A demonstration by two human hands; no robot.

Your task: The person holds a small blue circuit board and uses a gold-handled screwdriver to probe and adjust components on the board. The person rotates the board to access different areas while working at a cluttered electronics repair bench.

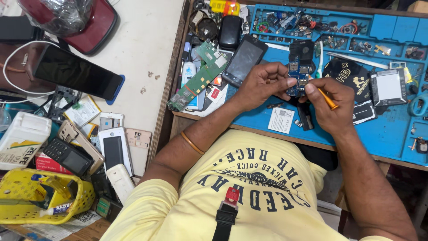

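- The left hand (263, 82) sits at the centre of the frame, its fingers closed around the left side of a small blue circuit board (299, 67).
- The circuit board stands just above the blue mat (383, 134), upper centre of the frame, with its long side running up and down.
- The right hand (332, 105) lies just right of the board, its fingers pinched together on an orange tool (329, 100).
- The tip of the tool meets the lower right part of the board; the exact point of contact is too small to tell.
- A black phone (244, 60) lies tilted just left of the left hand, on the mat's upper left part.
- A long green circuit board (198, 80) lies diagonally left of that phone, at the edge of the surface.
- A white label card (281, 119) lies flat on the mat below the hands.
- A grey battery (388, 85) lies on the mat at the right of the frame, well apart from the hands.
- A yellow basket (26, 196) sits in the lower left of the frame, with several old phones (113, 151) beside it.
- A large dark phone (76, 71) lies in the upper left of the frame on the white surface (142, 40).
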